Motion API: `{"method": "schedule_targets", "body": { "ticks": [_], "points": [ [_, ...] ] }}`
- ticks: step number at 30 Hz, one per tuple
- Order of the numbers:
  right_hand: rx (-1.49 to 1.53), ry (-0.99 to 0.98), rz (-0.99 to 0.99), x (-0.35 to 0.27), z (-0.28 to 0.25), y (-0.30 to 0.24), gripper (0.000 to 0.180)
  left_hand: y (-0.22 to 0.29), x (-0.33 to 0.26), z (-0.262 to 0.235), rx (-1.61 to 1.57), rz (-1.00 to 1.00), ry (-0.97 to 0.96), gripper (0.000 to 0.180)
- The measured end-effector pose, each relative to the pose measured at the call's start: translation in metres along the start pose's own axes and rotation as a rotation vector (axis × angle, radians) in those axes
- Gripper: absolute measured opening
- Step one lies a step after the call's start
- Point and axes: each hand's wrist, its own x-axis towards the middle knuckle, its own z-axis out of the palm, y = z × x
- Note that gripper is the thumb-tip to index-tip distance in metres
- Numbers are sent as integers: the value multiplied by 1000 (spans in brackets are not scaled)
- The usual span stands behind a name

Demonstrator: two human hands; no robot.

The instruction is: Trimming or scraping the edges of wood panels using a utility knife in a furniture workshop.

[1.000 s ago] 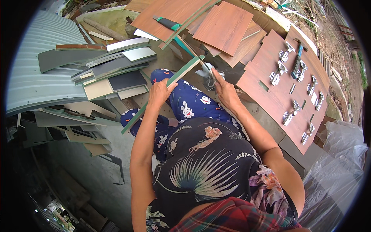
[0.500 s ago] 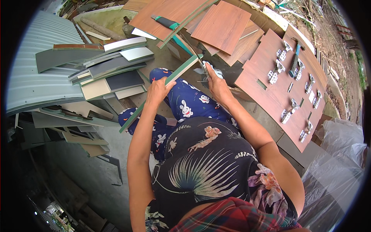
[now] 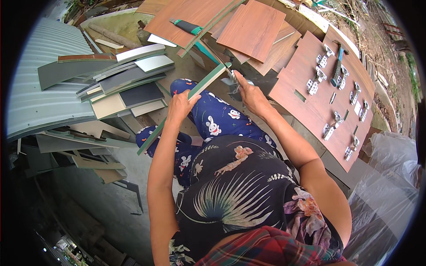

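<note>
My left hand (image 3: pixel 179 106) grips a long narrow green-edged board strip (image 3: pixel 208 80) that slants across my lap, from lower left up to the right. My right hand (image 3: pixel 247 92) is closed around a small metal tool (image 3: pixel 230 80) at the strip's upper end, with its thin blade pointing up and left. My legs in blue patterned trousers (image 3: pixel 213 122) lie under the strip.
A brown wood-grain panel (image 3: pixel 317 106) at the right carries several metal hinges (image 3: pixel 313 86) and a teal-handled hammer (image 3: pixel 338 66). More brown boards (image 3: pixel 253 29) lie ahead. Grey and cream offcuts (image 3: pixel 124 84) are stacked at the left by corrugated metal sheet (image 3: pixel 40 88). Clear plastic sheeting (image 3: pixel 390 177) lies at the right.
My right hand with the tool has shifted slightly toward the strip's upper end. The left hand keeps its grip on the strip.
</note>
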Motion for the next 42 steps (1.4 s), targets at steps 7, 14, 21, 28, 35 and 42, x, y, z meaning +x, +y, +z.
{"method": "schedule_targets", "body": {
  "ticks": [7,14,21,28,35,42],
  "points": [
    [-1,24,9,-29,3,11,57,-4,-1,4,28,26,41,48],
    [15,53,-27,-33,3,16,59,-5,0,3,-13,13,17,48],
    [-22,16,13,-14,2,3,62,-6,-3,6,5,28,47,46],
    [-22,107,-41,-62,10,35,62,0,-1,2,24,0,20,45],
    [-99,77,-3,-8,11,5,64,-2,0,5,12,1,13,48],
    [-90,34,40,-73,11,36,64,-4,0,5,-29,-12,-14,48]
  ]
}}
